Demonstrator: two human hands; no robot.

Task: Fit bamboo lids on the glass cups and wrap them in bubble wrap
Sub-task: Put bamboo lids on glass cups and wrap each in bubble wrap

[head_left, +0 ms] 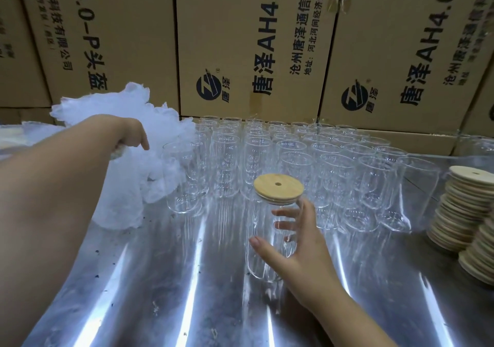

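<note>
A tall glass cup stands on the metal table, capped with a round bamboo lid that has a small hole. My right hand curls round the cup's right side, thumb in front and fingers behind the glass. At the left, my left hand grips a white sheet of bubble wrap and holds it up above the table; the sheet hangs down in front of the leftmost cups.
Several rows of empty, lidless glass cups fill the back of the shiny metal table. Two stacks of bamboo lids stand at the right edge. Big cardboard boxes form a wall behind.
</note>
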